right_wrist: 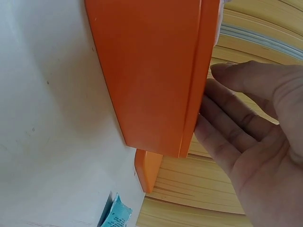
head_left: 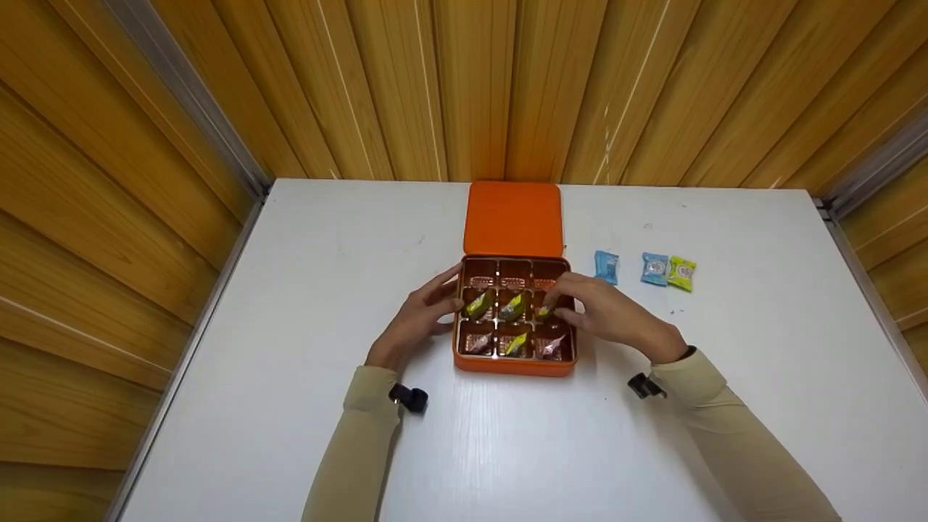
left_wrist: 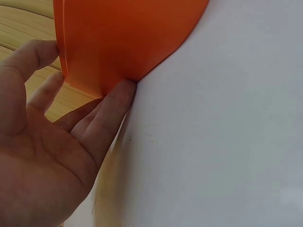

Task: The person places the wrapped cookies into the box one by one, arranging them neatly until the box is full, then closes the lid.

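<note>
An orange tin (head_left: 516,368) with a brown divided insert stands on the table, its orange lid (head_left: 513,217) folded back behind it. My left hand (head_left: 415,319) steadies the tin's left side; in the left wrist view its fairly straight fingers (left_wrist: 111,116) touch the orange wall. With thumb and fingertips, my right hand (head_left: 609,308) pinches a green-wrapped candy (head_left: 544,311) in the right compartment of the middle row. Green candies (head_left: 478,304) lie in the other two middle compartments. In the front row, a yellow-green candy (head_left: 516,344) sits between two pinkish ones (head_left: 552,346).
Right of the tin, a blue candy (head_left: 606,267) lies apart from another blue candy (head_left: 654,268), which is beside a yellow-green one (head_left: 681,273). The white table (head_left: 326,239) ends at wood-look walls (head_left: 471,87) at the back and sides.
</note>
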Demonstrator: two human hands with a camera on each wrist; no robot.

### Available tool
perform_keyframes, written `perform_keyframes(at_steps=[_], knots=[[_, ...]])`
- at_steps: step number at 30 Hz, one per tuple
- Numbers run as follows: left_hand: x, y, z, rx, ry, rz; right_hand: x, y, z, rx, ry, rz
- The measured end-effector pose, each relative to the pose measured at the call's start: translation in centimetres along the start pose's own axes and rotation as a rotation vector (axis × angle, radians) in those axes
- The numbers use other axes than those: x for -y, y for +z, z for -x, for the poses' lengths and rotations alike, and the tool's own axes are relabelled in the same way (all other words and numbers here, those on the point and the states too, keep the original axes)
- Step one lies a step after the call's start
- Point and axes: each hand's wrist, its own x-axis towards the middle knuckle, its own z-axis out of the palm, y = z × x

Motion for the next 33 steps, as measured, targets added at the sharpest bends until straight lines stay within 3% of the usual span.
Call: perform_keyframes(at_steps=[15,25,33], knots=[[-0.3,0.1,0.0,-0.006,0.004,0.001,0.0,-0.5,0.3,-0.083,0.048,-0.035],[0.8,0.2,0.6,0.004,-0.007,-0.020,-0.4,0.1,1.5,-0.120,0.038,-0.048],[0.0,0.1,-0.2,-0.003,0.004,-0.005,-0.4,-0.8,1.1,-0.127,0.071,-0.037]])
